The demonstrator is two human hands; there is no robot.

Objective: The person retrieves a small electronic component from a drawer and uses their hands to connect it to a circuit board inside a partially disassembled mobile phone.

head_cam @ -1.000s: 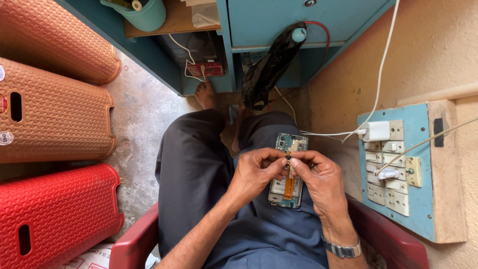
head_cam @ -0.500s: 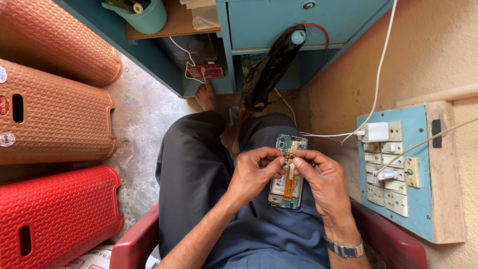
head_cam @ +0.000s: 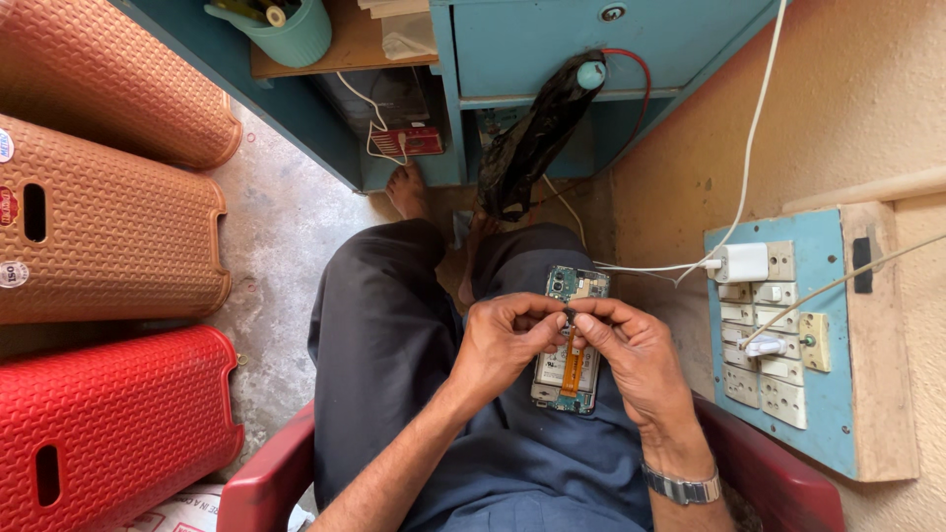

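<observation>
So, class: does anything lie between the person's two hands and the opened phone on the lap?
Nothing visible does. The left hand and right hand meet directly over the opened phone, fingertips pinching a small part at its orange ribbon cable.

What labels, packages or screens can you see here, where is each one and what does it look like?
Stickers: small, round and oval, red and white, on the left ends of the orange-brown stools.
Red card: small rectangle with pale marks, under the blue desk, white wire beside it.
Printed sack: white with red marks, bottom edge, mostly hidden.
Screens: none; the opened phone on the lap shows only its insides.
</observation>
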